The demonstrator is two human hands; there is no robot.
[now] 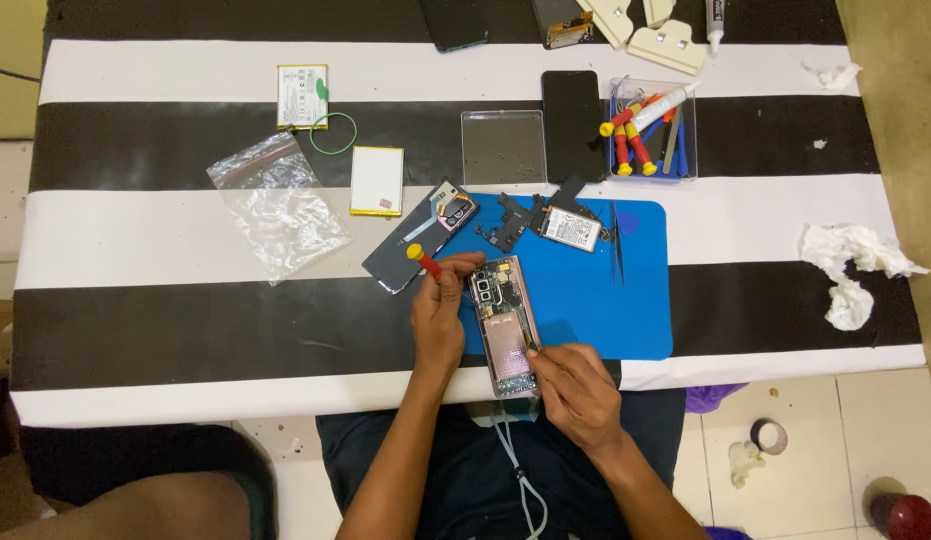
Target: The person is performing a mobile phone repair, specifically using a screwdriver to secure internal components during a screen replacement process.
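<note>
Red-handled screwdriver (423,262) angled in left hand (438,318); right hand (575,388) steadies opened phone (505,328).

We look down on a table (185,340) covered in broad black and white stripes. Pale floor tiles (835,470) show beneath us at the lower right, evenly lit, with a yellowish wall (10,60) at upper left.

Mat (625,310): matt blue rubber. Bag (275,205): clear crinkled plastic. Tablecloth (185,320): smooth striped cloth. Tissue (850,265): crumpled white paper. Tray (502,147): clear plastic.
</note>
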